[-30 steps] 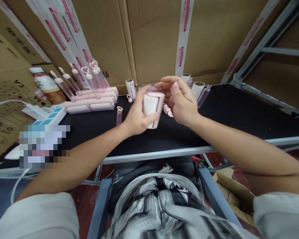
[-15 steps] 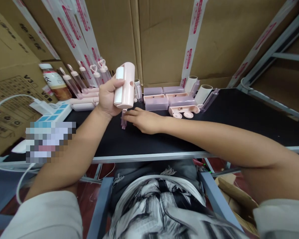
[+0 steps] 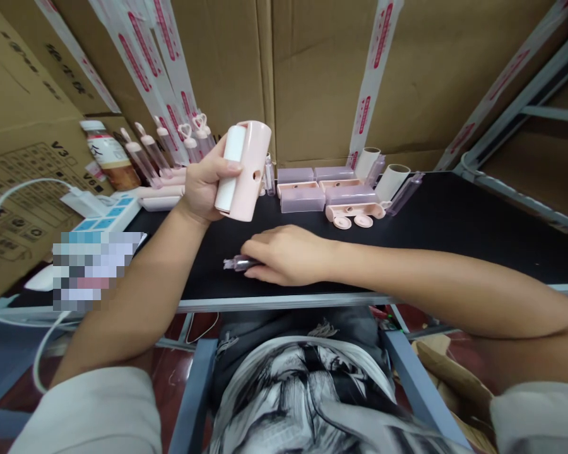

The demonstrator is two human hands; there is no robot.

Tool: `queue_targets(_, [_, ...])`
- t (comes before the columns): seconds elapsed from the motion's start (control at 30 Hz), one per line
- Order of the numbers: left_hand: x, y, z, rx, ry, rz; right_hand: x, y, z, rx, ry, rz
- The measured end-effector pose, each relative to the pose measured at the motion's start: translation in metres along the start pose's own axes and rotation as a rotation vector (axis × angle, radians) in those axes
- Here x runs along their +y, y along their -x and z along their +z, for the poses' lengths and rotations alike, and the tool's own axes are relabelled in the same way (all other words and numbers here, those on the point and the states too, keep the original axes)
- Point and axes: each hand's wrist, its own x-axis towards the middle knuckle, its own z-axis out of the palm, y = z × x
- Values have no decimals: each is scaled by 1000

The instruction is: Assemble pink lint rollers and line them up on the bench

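Two hands busy. Left hand [image 3: 203, 186] wrapped round pink roller [image 3: 243, 170], raised above black surface [image 3: 454, 221]. Right hand [image 3: 288, 255] pinching clear handle [image 3: 237, 263], lying flat near front edge. Best: firm pinch at handle's end, roller steady, side hole turned toward handle.

The right hand [image 3: 288, 255] is covering most of the clear tube [image 3: 235, 263]; only its left end is showing. The left hand [image 3: 201, 186] is hiding the near side of the pink roller case [image 3: 250, 170]. A pixelated patch [image 3: 97, 270] at middle left is masking whatever is lying there. The left frame edge is cutting off the white cable [image 3: 28, 181]. Print on the tape strips [image 3: 377, 69] is appearing too small to read.
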Motion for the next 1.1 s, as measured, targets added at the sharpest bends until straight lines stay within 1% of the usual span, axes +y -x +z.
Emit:
queue_targets(0.03, [0,0,2,27,47,-5,5,12,-4,72,-49,18])
queue_targets(0.1, [-1,-1,6,65,161,-24,20,32,-11,281,-130,52])
queue_targets(0.17, [-5,-2,10,40,199,-43,36,45,-13,459,-165,91])
queue_targets(0.23, [-10,-2,11,-2,179,-54,47,52,-14,546,-173,120])
queue_targets(0.33, [-19,-1,11,-45,132,-39,51,53,-13,537,-173,135])
queue_targets(0.47, [-27,-1,11,-52,117,-28,49,52,-13,511,-197,151])
queue_targets(0.57, [-31,-2,11,-30,97,-45,50,52,-12,505,-239,176])
queue_targets(0.67, [-35,-3,11,12,25,-35,52,53,-11,461,-306,231])
queue_targets(0.8, [-37,-5,11,40,-77,-16,52,52,-11,407,-372,290])
queue_targets(0.9, [-37,-5,13,46,-133,-2,50,50,-11,396,-384,329])
queue_targets(1.1, [-35,-1,17,36,-265,47,49,49,-11,371,-428,351])
